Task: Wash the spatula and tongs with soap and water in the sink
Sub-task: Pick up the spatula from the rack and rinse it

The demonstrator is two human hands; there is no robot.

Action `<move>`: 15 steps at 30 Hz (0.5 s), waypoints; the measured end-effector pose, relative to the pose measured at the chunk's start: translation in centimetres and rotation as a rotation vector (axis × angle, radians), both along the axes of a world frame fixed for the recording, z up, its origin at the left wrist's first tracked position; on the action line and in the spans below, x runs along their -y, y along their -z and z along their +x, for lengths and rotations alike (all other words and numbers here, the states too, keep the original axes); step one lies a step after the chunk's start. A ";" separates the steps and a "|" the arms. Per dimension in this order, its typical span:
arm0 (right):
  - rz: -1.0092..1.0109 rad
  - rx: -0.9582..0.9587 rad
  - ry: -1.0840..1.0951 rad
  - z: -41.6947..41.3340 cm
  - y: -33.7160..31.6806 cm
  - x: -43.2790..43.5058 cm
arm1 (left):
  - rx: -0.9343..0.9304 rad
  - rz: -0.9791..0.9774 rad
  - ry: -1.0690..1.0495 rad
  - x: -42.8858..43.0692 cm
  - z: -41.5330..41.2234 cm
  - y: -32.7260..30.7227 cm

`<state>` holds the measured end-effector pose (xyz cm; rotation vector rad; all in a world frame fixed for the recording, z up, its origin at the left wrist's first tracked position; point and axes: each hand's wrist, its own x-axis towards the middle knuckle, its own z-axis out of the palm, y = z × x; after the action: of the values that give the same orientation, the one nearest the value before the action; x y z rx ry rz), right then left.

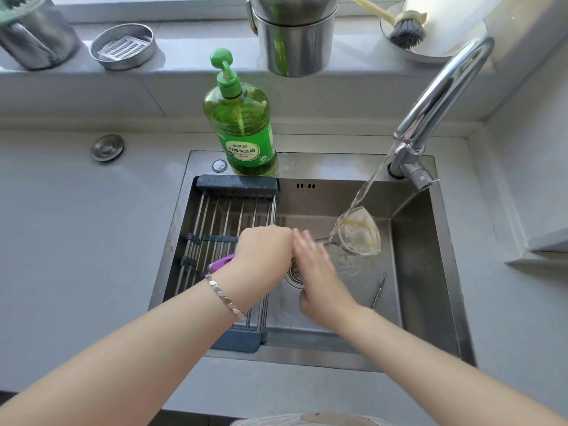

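L hand: fist curled tight round the purple handle of the spatula; handle end sticks out on the wrist side, above a silver bracelet
R hand: flat, fingers straight & blurred, grips nothing; fingertips by the spatula's metal shaft, just past the L knuckles – contact w/ shaft can't be told
hands together?: side by side, R fingertips up against L hand, both over the middle of the sink
spatula head: clear, w/ yellow smears, held out beyond & to the R of both hands, tilted, right under the water
water: 1 stream from the tap, far R of the hands, landing on the spatula head
tongs: slim metal, lying on the sink floor just R of the R wrist, apart from it, untouched
drain: under the hands, partly hidden by R hand
rack: steel bars w/ dark end pieces, fills the sink's L part, under & L of the L wrist
soap bottle: green, pump top, upright on the sink's back ledge, beyond the L hand, well apart
sill beyond the hands: 2 stacked steel cups straight ahead; round steel tin & steel canister far L; brush on a white dish far R
counter L of L arm: 1 round metal cap
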<state>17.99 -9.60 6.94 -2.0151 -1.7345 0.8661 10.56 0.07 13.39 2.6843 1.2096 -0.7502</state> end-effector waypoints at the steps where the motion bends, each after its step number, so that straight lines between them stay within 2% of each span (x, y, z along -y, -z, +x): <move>1: 0.052 0.012 -0.054 -0.2 0.0 0.0 | 0.003 -0.005 -0.003 -0.1 0.1 0.0; 4: 0.171 0.174 -0.120 1.5 1.1 0.0 | 0.022 -0.044 -0.044 -0.3 -0.6 -0.2; 8: -0.058 0.263 -0.007 5.7 2.8 0.3 | 0.011 -0.058 -0.049 -0.6 -2.0 -0.6; 10: -0.095 0.371 -0.027 7.5 3.5 0.5 | -0.015 -0.055 -0.036 -0.7 -2.7 -0.7; 13: -0.195 0.436 0.062 9.5 3.9 0.7 | -0.049 -0.053 -0.033 -0.4 -3.5 -0.8; 15: -0.153 0.473 0.046 9.2 4.1 0.8 | -0.051 -0.051 -0.029 -0.2 -3.6 -0.7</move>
<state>27.15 -10.44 2.89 -2.5079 -1.8908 0.5488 6.95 0.28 14.13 2.6166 1.2210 -0.8383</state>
